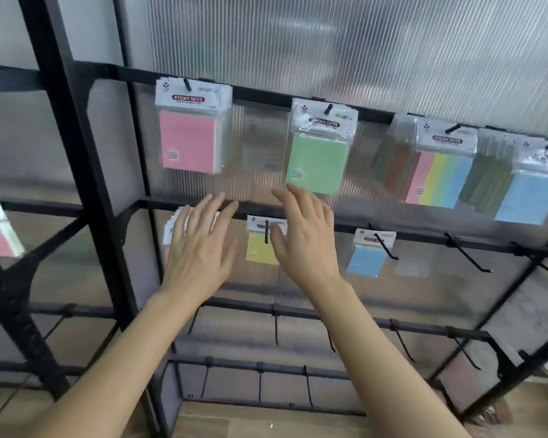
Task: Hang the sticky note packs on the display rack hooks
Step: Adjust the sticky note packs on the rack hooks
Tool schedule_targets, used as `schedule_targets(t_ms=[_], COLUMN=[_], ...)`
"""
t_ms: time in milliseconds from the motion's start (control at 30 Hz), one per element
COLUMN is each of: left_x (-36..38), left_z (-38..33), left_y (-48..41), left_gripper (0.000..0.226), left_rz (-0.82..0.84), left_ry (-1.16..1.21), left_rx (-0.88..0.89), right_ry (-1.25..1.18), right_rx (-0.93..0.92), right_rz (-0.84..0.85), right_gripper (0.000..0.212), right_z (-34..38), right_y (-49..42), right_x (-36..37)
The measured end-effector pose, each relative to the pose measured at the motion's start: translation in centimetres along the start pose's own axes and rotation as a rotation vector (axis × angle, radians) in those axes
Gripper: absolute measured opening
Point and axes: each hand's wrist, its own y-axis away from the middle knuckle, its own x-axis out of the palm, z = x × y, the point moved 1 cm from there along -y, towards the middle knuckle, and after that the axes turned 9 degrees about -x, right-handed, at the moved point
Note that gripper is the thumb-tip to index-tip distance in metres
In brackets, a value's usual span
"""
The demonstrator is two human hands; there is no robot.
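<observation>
Grip: left hand (200, 245) and right hand (304, 238) both spread, fingers apart, holding nothing.
Left hand: over a white-topped pack stack (171, 230) on the black middle rail (418, 234).
Right hand: just beside the small yellow sticky note pack (260, 251), which hangs on a black hook (267, 231).
Black top rail (260, 95): a large pink sticky note pack (189, 140) hangs here.

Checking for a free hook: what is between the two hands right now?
In the head view, a yellow pack hangs on a hook between the left hand and the right hand.
</observation>
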Motion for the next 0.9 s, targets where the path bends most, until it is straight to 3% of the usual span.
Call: schedule_targets(t_ms=[267, 533, 900], left_x=[-4.1, -10.3, -17.9], left_z=[6.7, 16.1, 30.4], left_y=[3.5, 8.7, 13.8], left_gripper=[0.051, 0.052, 0.05], left_rz=[0.06, 0.142, 0.135], left_ry=[-0.099, -0.098, -0.113], left_rx=[-0.065, -0.093, -0.191], right_ry=[-0.084, -0.17, -0.357], right_rx=[-0.06, -0.011, -0.125], right_rz=[0.128, 0.136, 0.145], right_gripper=[0.043, 0.041, 0.046], right_z=[8.1, 18.8, 34.7], right_y=[2.2, 2.6, 1.6], right_x=[4.5, 7.4, 10.8])
